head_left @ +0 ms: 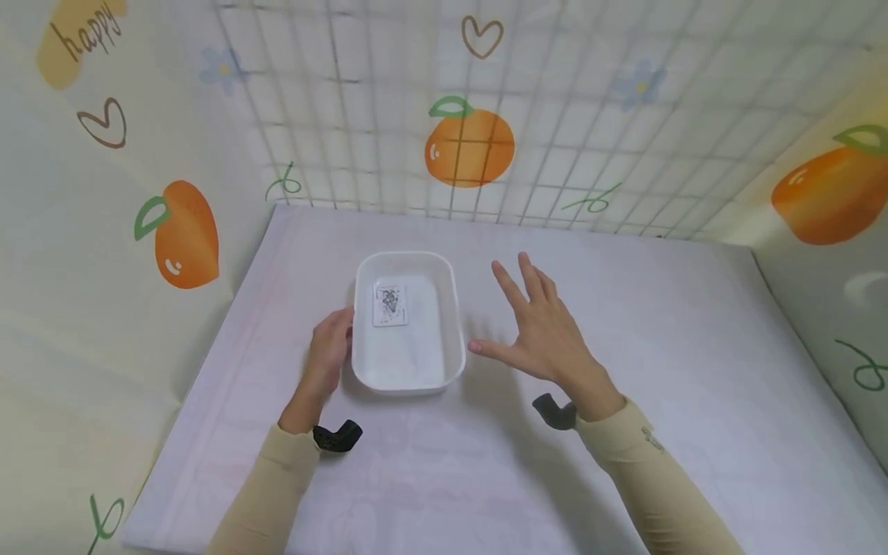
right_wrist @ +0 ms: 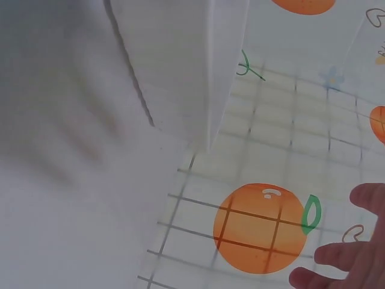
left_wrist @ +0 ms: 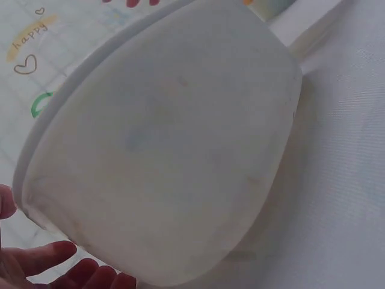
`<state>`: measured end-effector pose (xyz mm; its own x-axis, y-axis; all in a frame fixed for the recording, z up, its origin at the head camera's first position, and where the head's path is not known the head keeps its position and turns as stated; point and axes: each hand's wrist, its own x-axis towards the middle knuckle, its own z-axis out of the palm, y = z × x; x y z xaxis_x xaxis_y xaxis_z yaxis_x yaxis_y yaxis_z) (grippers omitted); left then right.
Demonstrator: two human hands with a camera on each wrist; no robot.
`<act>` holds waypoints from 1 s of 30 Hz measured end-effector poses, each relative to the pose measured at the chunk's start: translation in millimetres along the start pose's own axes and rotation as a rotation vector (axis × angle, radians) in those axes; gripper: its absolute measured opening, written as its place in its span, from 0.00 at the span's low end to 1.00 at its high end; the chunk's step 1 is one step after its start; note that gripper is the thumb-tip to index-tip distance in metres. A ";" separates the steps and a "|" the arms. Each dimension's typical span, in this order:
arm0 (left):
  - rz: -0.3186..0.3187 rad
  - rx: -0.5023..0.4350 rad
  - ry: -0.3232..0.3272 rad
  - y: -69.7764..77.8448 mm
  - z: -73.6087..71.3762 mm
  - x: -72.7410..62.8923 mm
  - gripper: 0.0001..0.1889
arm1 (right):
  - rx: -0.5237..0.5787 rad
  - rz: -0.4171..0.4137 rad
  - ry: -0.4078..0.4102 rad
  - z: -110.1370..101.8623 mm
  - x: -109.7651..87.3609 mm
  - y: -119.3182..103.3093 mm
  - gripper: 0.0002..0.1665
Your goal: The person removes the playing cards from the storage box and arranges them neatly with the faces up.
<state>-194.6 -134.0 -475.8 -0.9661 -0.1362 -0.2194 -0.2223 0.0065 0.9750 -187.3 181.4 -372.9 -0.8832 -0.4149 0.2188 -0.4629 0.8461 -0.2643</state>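
Observation:
A white rectangular plastic basin (head_left: 430,339) stands on the table, its outer wall (left_wrist: 168,144) filling much of the left wrist view. Inside, toward its left side, lies a playing card (head_left: 390,305) with a dark printed figure. My left hand (head_left: 329,351) is at the basin's left side, its fingertips at the outer wall and partly hidden beside the rim. No thumb shows over the rim. My right hand (head_left: 544,331) hovers to the right of the basin with fingers spread and nothing in them; its thumb tip is close to the right wall but appears apart from it.
A pale cloth covers the table (head_left: 694,385). Behind it rises a wire grid (head_left: 555,154) under a white sheet printed with oranges and hearts, and similar sheets hang at both sides. Black curved pieces (head_left: 338,436) sit at both wrists.

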 end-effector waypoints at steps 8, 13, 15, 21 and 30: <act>-0.008 0.007 0.015 -4.2 0.1 -0.8 0.24 | 0.003 -0.032 0.017 2.1 14.2 -10.1 0.67; 0.006 0.018 0.014 -4.8 0.4 -0.5 0.23 | -0.007 -0.070 0.023 4.3 30.5 -17.2 0.65; 0.015 0.015 0.013 -4.2 0.6 -0.5 0.23 | -0.014 -0.086 0.019 4.7 37.9 -21.0 0.63; 0.027 0.023 0.018 -4.6 0.3 1.2 0.22 | -0.024 -0.143 -0.009 7.6 61.2 -33.9 0.60; 0.044 0.003 0.010 -6.3 -1.3 4.5 0.22 | -0.026 -0.233 -0.068 22.5 88.1 -45.8 0.58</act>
<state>-197.5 -135.9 -482.9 -0.9736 -0.1458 -0.1759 -0.1800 0.0154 0.9835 -245.7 98.5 -362.6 -0.7560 -0.6208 0.2075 -0.6537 0.7325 -0.1899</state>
